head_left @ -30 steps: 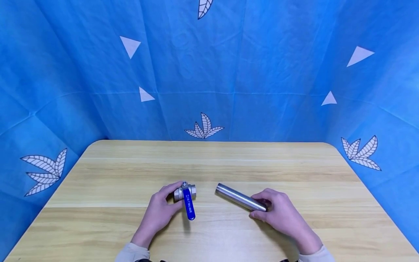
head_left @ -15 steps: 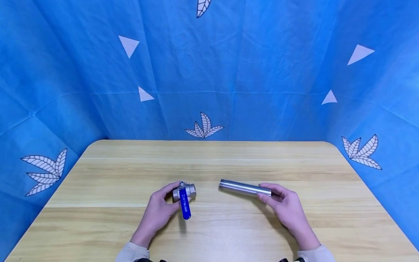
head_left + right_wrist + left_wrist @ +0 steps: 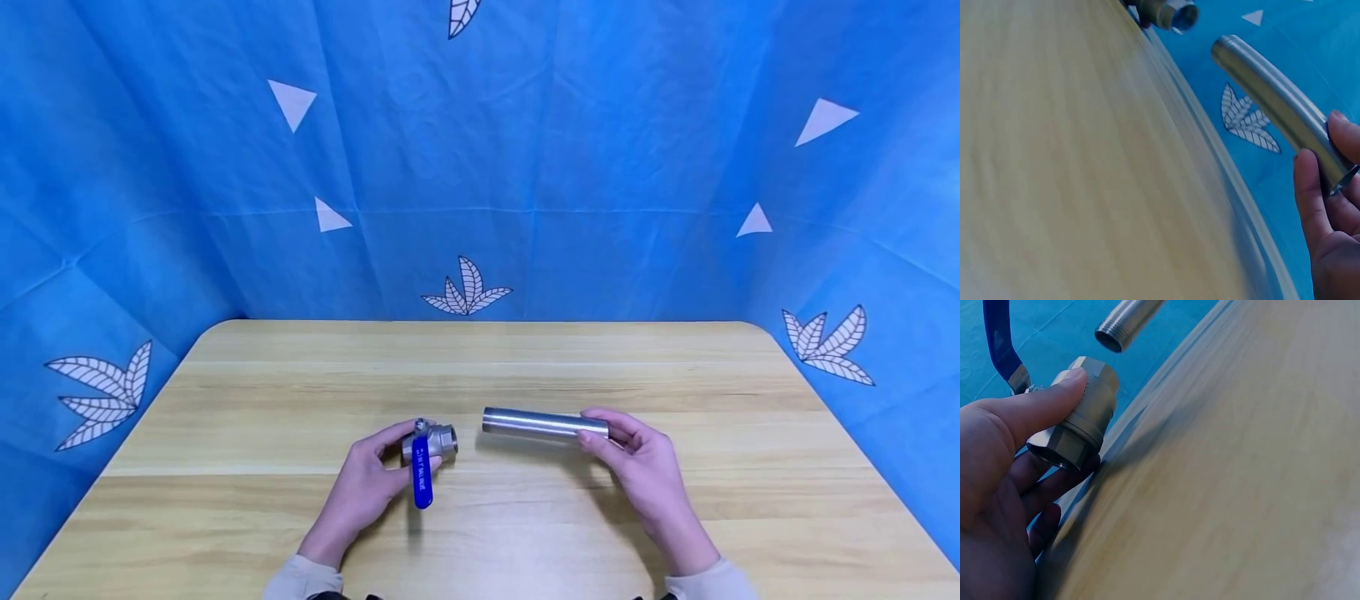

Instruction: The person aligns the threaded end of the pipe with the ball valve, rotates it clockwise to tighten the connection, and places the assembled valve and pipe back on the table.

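Between thumb and fingers, my left hand [image 3: 364,483] grips a steel ball valve [image 3: 1088,406] with hexagonal ends. Its blue lever handle [image 3: 422,475] points toward me in the head view. One open end of the valve faces right, toward the pipe. My right hand [image 3: 651,475] pinches a shiny metal pipe [image 3: 536,423] near its right end. The pipe's left end, threaded in the left wrist view, points at the valve. A short gap separates the two. In the right wrist view the pipe [image 3: 1272,94] is held up off the table, fingers below and thumb above.
Both hands work over a light wooden table [image 3: 480,367] with rounded far corners. Behind it and at both sides hangs a blue cloth [image 3: 480,150] printed with white leaves and triangles.
The right hand has raised and levelled the pipe, then brought it left, closer to the valve. The left hand has turned the valve slightly, its lever swinging to the left.
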Demonstrator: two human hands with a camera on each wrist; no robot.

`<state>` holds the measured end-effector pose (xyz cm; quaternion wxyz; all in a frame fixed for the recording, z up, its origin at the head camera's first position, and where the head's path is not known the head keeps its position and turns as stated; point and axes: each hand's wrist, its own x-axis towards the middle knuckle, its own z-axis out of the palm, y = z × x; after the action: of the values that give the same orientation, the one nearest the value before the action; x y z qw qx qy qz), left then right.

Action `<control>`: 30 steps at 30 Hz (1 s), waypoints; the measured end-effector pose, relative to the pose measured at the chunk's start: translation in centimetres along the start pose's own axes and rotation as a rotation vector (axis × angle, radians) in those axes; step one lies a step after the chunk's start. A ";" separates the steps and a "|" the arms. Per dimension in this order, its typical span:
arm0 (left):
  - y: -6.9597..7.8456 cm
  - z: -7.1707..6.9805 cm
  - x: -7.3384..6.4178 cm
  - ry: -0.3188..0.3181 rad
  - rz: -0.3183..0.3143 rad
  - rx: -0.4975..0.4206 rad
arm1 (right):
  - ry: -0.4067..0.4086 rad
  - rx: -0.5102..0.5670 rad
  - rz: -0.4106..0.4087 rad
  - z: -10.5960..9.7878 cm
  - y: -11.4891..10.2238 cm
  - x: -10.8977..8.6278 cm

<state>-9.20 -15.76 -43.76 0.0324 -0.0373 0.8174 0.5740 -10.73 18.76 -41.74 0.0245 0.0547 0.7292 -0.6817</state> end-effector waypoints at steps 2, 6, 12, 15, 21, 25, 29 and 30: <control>0.0 0.0 0.0 -0.006 0.008 -0.001 | -0.016 -0.010 -0.004 0.5 0.1 -0.1; 0.1 0.1 0.1 -0.008 -0.001 -0.004 | -0.041 -0.023 -0.023 1.6 0.3 -0.2; 0.1 0.4 0.2 -0.033 0.012 -0.034 | -0.058 0.009 -0.035 2.8 0.6 -0.1; 0.1 0.4 0.3 -0.042 0.020 -0.038 | -0.056 0.027 -0.029 3.0 0.7 -0.1; 0.1 0.3 0.2 -0.038 0.008 -0.024 | -0.076 0.021 -0.020 3.0 0.8 0.0; 0.2 0.3 0.1 -0.036 -0.001 -0.037 | -0.102 -0.015 -0.028 3.0 0.8 0.1; 0.5 0.6 -0.1 -0.035 -0.003 -0.062 | -0.090 -0.047 -0.025 3.0 0.6 0.1; 0.6 0.7 -0.1 -0.036 -0.001 -0.066 | -0.079 -0.052 -0.019 3.0 0.5 0.1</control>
<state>-9.15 -14.88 -43.41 0.0463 -0.0283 0.7973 0.6011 -10.87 15.79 -42.49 0.0484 0.0202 0.7457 -0.6642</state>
